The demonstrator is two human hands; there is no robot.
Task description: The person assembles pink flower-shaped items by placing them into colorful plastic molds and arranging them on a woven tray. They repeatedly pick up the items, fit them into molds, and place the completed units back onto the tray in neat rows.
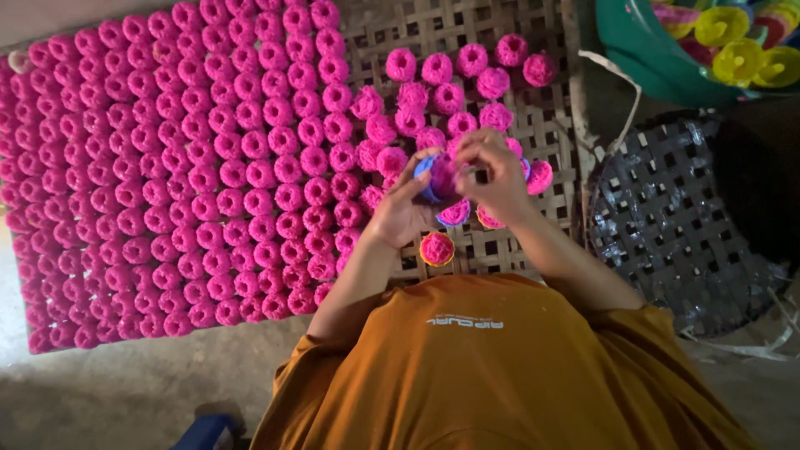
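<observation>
Orange shirt (500, 367) nearest the camera. Beyond it, left hand (404, 208) cups a blue mould (433, 177) packed with pink stuff; right hand (496, 179) pinches its top, fingers curled. Rows of pink pieces (192, 167) fill the woven tray (550, 133) left of both hands.

Pink rolls (167, 183): packed rows, left of the fingers.
Woven tray (550, 142): beneath them.
Dark basket (675, 225): right.
Green tub (650, 58): upper right, holding yellow cups (733, 42).

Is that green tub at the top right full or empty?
Not empty: the green tub holds yellow and pink mould cups heaped near its rim. How deep the pile goes cannot be told.
</observation>
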